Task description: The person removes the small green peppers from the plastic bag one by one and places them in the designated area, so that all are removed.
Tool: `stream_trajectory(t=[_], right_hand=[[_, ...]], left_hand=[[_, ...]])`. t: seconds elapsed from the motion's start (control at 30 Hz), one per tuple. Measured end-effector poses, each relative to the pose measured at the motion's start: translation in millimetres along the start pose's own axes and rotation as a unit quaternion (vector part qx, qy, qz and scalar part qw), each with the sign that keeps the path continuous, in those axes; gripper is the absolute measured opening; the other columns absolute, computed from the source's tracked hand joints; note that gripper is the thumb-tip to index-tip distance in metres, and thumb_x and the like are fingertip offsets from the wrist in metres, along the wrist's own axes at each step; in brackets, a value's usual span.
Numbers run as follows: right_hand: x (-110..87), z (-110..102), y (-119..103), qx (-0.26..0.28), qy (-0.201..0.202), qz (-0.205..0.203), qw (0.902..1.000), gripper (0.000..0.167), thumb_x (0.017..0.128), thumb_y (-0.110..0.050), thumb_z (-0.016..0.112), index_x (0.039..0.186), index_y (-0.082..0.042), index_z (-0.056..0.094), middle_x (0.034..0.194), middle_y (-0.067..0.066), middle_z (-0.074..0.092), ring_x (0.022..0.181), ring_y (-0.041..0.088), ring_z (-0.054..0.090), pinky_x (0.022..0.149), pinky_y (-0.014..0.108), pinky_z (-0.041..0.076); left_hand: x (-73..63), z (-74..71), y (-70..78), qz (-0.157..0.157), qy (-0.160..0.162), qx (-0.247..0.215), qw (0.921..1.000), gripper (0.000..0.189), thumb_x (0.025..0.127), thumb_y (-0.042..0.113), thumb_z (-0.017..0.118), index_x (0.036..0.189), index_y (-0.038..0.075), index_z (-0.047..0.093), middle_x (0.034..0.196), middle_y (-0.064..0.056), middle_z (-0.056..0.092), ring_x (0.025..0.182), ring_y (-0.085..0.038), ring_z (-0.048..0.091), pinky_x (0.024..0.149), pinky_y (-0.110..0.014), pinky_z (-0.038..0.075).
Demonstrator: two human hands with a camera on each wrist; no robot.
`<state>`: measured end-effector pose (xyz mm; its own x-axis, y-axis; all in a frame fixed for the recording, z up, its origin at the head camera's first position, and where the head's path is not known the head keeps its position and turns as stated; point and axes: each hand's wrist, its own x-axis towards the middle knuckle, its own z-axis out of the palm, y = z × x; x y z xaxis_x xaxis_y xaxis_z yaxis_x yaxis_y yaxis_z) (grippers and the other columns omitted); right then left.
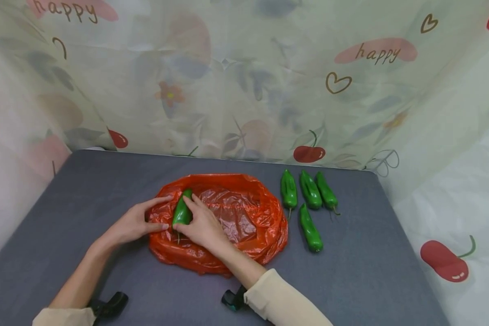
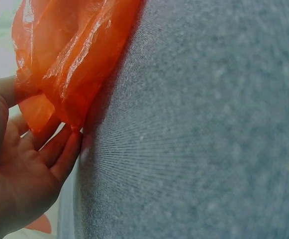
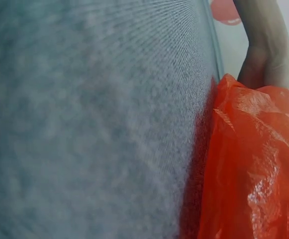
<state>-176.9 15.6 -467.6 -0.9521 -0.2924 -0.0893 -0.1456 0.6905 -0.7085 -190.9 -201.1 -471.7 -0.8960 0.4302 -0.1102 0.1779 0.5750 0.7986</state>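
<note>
A red-orange plastic bag (image 1: pixel 228 244) lies with its mouth spread wide on the grey table. At its left end my left hand (image 1: pixel 132 222) holds the bag's edge, thumb and forefinger apart on the film. In the left wrist view the fingers of the left hand (image 2: pixel 30 154) curve against the bag (image 2: pixel 79 59). My right hand (image 1: pixel 203 226) reaches across the bag and pinches a green pepper (image 1: pixel 181 212) between thumb and fingers, over the left part of the opening. The right wrist view shows the bag (image 3: pixel 258 164) but not the right hand.
Several green peppers lie right of the bag: a row of three with the middle one (image 1: pixel 311 190), and one pepper (image 1: pixel 311 231) nearer the front. A patterned curtain (image 1: pixel 244 90) hangs behind the grey table (image 1: pixel 362 253). Each wrist carries a black camera mount (image 1: pixel 111 305).
</note>
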Motion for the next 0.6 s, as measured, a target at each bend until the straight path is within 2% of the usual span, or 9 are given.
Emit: stream_trajectory(t=[0.23, 0.37, 0.6], right_hand=[[2.4, 5.1, -2.3, -0.047, 0.012, 0.012, 0.9987, 0.089, 0.079, -0.05, 0.081, 0.154, -0.025, 0.038, 0.16, 0.004, 0.031, 0.138, 0.026, 0.041, 0.103, 0.049, 0.043], [3.1, 6.1, -5.1, -0.071, 0.023, 0.014, 0.9971, 0.091, 0.078, -0.05, 0.082, 0.154, -0.025, 0.039, 0.158, 0.006, 0.034, 0.136, 0.026, 0.044, 0.101, 0.048, 0.044], [0.1, 4.2, -4.9, -0.052, 0.022, 0.017, 0.9983, 0.083, 0.083, -0.039, 0.078, 0.154, -0.025, 0.038, 0.157, 0.006, 0.036, 0.129, 0.029, 0.051, 0.096, 0.046, 0.047]], left_hand=[[-1.7, -1.3, 2.8, 0.014, 0.002, -0.006, 0.9999, 0.071, 0.088, 0.024, 0.077, 0.15, 0.012, 0.045, 0.146, -0.026, 0.045, 0.127, -0.043, 0.047, 0.098, -0.061, 0.042], [-1.2, -0.5, 0.2, 0.013, 0.003, -0.014, 0.9998, 0.071, 0.088, 0.025, 0.077, 0.15, 0.013, 0.045, 0.146, -0.025, 0.045, 0.127, -0.041, 0.048, 0.097, -0.057, 0.044], [-0.7, 2.1, -3.5, 0.009, 0.004, -0.019, 0.9998, 0.07, 0.089, 0.024, 0.076, 0.15, 0.013, 0.044, 0.147, -0.023, 0.045, 0.127, -0.039, 0.048, 0.097, -0.054, 0.043]])
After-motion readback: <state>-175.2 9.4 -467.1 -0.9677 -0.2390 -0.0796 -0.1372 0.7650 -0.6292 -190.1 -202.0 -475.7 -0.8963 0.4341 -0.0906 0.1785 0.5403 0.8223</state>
